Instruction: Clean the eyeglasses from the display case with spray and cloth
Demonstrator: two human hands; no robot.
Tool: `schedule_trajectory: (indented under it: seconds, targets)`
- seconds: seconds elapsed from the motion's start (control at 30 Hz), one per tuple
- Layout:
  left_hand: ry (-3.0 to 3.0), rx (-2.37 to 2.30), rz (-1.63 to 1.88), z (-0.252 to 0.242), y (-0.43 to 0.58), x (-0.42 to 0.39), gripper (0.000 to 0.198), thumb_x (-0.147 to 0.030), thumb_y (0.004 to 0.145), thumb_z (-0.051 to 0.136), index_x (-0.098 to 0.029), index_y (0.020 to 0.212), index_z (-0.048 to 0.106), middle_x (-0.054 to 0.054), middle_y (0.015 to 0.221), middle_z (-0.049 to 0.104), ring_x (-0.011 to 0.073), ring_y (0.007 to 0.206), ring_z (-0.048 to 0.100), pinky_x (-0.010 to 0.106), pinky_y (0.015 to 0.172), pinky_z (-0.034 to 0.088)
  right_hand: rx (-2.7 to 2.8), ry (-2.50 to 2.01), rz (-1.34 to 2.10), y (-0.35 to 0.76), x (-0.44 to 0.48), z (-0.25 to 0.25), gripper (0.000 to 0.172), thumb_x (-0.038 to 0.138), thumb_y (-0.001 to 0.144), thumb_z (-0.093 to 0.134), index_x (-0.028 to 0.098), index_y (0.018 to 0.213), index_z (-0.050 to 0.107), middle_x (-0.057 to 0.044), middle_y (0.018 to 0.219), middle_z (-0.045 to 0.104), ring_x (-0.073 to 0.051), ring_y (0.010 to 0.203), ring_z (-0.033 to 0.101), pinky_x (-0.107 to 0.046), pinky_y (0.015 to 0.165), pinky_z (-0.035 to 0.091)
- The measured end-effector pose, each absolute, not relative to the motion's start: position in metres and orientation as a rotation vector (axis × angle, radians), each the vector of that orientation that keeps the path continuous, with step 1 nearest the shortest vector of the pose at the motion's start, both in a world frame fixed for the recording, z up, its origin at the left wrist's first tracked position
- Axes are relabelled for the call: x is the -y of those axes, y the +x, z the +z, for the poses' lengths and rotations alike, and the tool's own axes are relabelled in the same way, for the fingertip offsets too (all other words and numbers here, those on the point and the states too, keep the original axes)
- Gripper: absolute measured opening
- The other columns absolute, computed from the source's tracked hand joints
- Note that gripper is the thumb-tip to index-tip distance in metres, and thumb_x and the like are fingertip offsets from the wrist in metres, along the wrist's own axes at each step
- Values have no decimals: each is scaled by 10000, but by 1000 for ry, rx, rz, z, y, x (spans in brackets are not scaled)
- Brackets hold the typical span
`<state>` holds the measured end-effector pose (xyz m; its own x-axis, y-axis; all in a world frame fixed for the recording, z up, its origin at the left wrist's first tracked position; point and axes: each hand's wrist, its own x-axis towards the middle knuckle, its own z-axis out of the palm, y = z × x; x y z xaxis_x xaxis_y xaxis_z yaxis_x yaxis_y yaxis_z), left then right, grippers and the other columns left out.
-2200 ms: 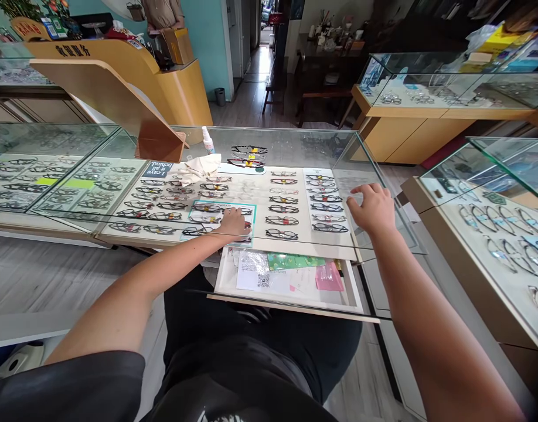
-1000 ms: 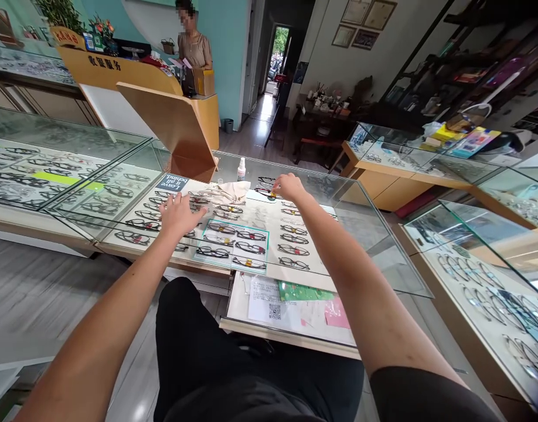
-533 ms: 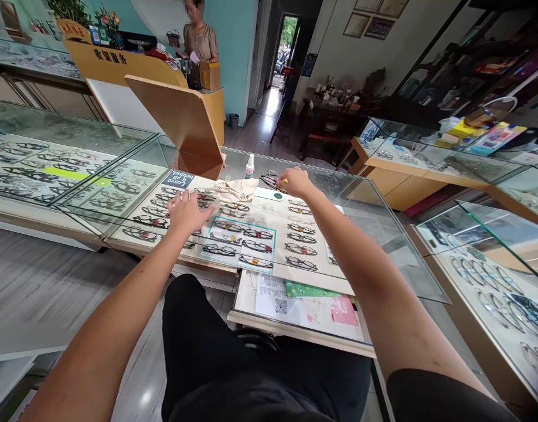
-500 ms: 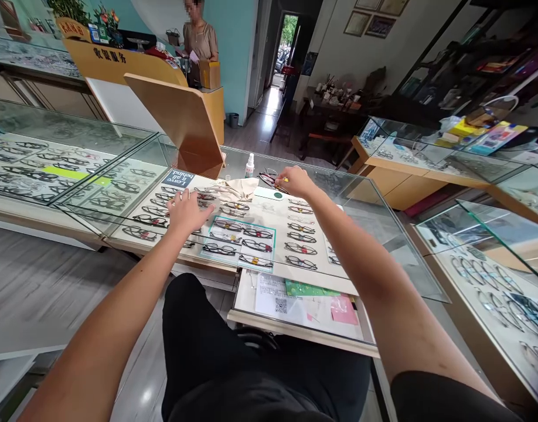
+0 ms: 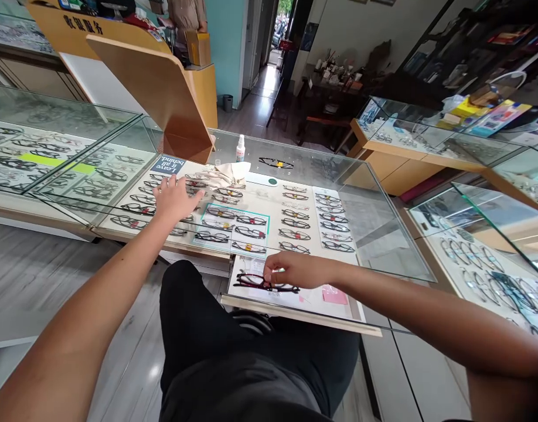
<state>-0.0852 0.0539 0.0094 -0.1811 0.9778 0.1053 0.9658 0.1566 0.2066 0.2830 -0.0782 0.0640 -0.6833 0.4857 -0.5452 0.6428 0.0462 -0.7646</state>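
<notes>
My right hand [image 5: 286,271] pinches a dark reddish pair of glasses [image 5: 254,281] near the middle of its frame, low over the pulled-out drawer [image 5: 302,319]. My left hand [image 5: 174,199] lies with fingers spread on the glass top of the display case [image 5: 370,193], towards its left side. Another dark pair of glasses with a yellow tag [image 5: 275,163] lies at the back of the glass top. A white spray bottle [image 5: 240,149] stands at the rear, behind a crumpled cream cloth [image 5: 229,174]. Beneath the glass are rows of glasses [image 5: 294,234].
A wooden-backed panel [image 5: 150,88] leans upright at the back left of the case. Papers and a pink slip [image 5: 334,294] lie in the drawer. More display cases stand left and right. Behind a counter [image 5: 203,88] a person [image 5: 187,17] stands.
My right hand has moved from the back of the case towards me, bringing the reddish glasses over the drawer. The yellow-tagged pair stays at the back. My left hand keeps its place; the view tilted down.
</notes>
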Motion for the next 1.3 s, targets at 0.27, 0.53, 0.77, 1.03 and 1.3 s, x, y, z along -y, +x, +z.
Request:
schedule_trajectory:
  seconds: [0.27,0.53,0.77,1.03,1.3]
  targets:
    - [1954,-2355,315,16,-83,-53,1008,-825,991,350,-146,1726,472,232,1868,338,485,1728,281,723,1343,280,-2527,1441,-1083,279,85,1,219,299,1068,635,194,982,806,-116,1104,824,-257,1007,759,-339,870,562]
    - [1961,-2355,314,15,-84,-51,1003,-822,995,350,-147,1728,467,225,1871,336,477,1735,272,714,1356,274,-2830,1627,-623,258,40,-73,346,249,1143,434,173,1157,771,-229,1401,703,-389,1534,502,-589,1319,383]
    - [1953,-2379,312,13,-84,-49,970,-806,1005,388,-154,1717,480,223,1860,358,476,1730,283,702,1351,289,-2894,1823,-341,250,-42,-109,368,228,1137,412,220,1298,743,-203,1487,689,-405,1662,392,-702,1387,274]
    - [1942,-2395,315,16,-81,-44,917,-778,1021,416,-166,1699,499,213,1866,352,464,1729,290,694,1347,295,-2778,1922,-107,259,-117,-128,432,186,1139,353,148,1311,748,-239,1529,661,-393,1687,337,-632,1424,204]
    - [1945,-2400,257,14,-85,-42,943,-808,1029,373,-185,1729,474,207,1871,345,467,1732,284,698,1343,292,-2719,1843,-38,260,-162,-150,416,185,1101,454,109,1172,857,-245,1481,704,-402,1620,415,-614,1433,172]
